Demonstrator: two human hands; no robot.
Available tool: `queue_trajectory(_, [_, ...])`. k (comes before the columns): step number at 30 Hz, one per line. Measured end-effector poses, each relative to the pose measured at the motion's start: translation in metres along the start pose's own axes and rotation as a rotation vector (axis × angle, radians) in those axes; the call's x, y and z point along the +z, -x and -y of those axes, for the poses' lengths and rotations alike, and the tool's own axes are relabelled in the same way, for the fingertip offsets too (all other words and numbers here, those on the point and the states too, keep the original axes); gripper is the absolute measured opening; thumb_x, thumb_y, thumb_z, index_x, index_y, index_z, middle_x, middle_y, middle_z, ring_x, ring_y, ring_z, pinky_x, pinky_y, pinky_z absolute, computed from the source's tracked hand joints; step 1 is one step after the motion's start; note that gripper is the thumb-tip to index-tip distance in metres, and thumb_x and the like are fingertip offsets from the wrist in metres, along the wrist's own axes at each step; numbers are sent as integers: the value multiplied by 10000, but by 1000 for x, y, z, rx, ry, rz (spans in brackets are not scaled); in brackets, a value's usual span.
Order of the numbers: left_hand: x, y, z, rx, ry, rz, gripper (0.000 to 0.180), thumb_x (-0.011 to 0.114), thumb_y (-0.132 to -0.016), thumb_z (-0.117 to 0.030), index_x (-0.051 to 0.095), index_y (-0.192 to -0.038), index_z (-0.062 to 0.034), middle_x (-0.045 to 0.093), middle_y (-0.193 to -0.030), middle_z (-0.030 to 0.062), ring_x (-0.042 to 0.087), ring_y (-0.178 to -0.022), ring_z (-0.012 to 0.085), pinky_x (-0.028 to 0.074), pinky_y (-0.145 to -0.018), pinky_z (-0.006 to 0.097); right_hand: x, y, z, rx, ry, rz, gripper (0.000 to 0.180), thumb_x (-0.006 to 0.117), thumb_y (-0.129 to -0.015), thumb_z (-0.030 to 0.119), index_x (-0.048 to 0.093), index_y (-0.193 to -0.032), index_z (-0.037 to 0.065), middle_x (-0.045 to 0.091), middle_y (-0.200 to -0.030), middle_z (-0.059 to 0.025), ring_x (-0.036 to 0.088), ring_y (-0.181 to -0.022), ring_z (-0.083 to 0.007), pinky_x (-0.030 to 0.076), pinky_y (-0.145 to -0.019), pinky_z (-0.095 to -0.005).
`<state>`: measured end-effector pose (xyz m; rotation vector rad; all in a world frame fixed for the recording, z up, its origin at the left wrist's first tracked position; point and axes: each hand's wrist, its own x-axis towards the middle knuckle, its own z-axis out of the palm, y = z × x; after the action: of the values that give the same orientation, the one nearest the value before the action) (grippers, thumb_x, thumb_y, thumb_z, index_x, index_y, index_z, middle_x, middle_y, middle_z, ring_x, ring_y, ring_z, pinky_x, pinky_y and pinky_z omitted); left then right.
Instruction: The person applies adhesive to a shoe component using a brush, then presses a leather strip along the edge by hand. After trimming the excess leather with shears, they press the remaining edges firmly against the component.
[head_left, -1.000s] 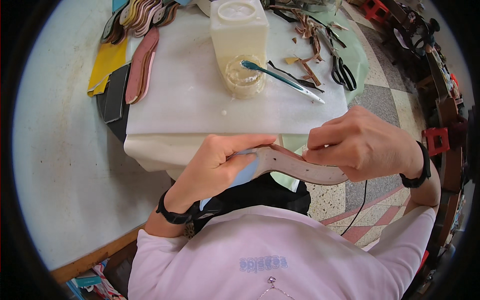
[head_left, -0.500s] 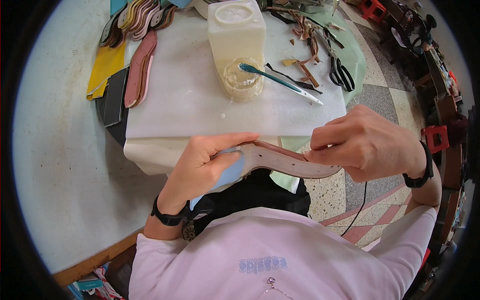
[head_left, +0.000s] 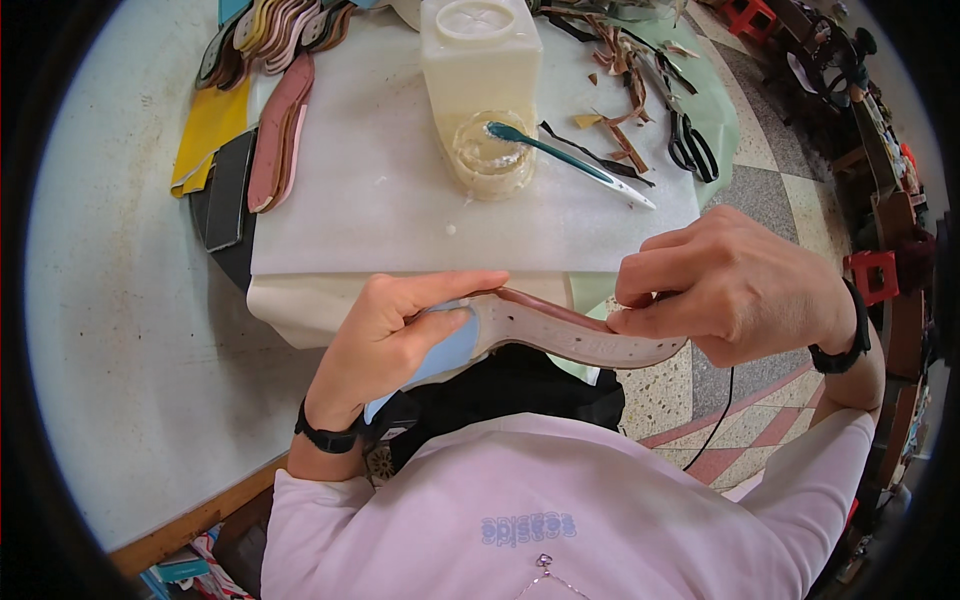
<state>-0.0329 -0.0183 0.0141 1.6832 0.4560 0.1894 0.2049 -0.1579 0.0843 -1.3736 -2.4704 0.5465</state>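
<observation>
A shoe insole, pale grey below with a brown edge and a light blue part at one end, is held over my lap at the table's near edge. My left hand grips the blue end, thumb on the near face and index finger stretched along the top edge. At the brown rim toward the other end, my right hand pinches with thumb and bent fingers. Beyond them stands a round glue pot of cloudy plastic. A teal and white toothbrush rests across its rim.
A white plastic jug stands behind the pot. Black-handled scissors and leather scraps lie at the right. At the left are pink insoles, a yellow sheet and a dark phone-like slab. Red stools stand on the floor.
The insole's right end has dipped slightly and the piece has tilted. My left hand has shifted a little left; my right hand keeps pinching the rim in nearly the same place.
</observation>
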Motion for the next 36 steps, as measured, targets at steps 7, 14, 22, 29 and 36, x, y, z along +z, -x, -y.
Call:
queue_trajectory(7, [-5,3,3,-20,9,-22,384,499,-779,90,612,-1142,30,667,-1084,133,611,-1010,154,427,-908,244,2,-3,-2,-2,40,15,288,597,-557,-120,659,-798,24,546,-731,-16,579,-611,-176,395,-409,-310])
queue_trajectory(14, [-8,5,5,-41,23,-29,383,498,-782,91,611,-1143,31,665,-1093,130,609,-1008,151,423,-901,232,6,-1,-4,-10,-1,-32,277,599,-580,-127,667,-806,18,538,-727,-26,570,-598,-178,388,-403,-306])
queue_trajectory(22, [-9,9,8,-60,80,-90,380,498,-787,88,608,-1147,31,664,-1099,121,608,-1010,148,420,-901,227,4,1,-1,19,-15,-79,111,636,-642,-51,623,-743,-6,523,-747,-51,558,-606,-222,414,-457,-332])
queue_trajectory(29, [2,15,8,85,-136,-201,382,486,-801,98,615,-1150,8,677,-1040,142,630,-860,125,464,-765,222,11,-1,-4,115,-215,-214,138,668,-709,-28,563,-619,-32,518,-691,-67,513,-519,-215,386,-455,-317])
queue_trajectory(36, [14,24,3,275,-299,-328,391,461,-815,126,617,-1149,-6,679,-975,160,642,-730,184,482,-674,227,16,-3,-4,191,-246,-293,150,682,-705,-32,565,-611,-23,516,-658,-59,478,-492,-198,353,-440,-307])
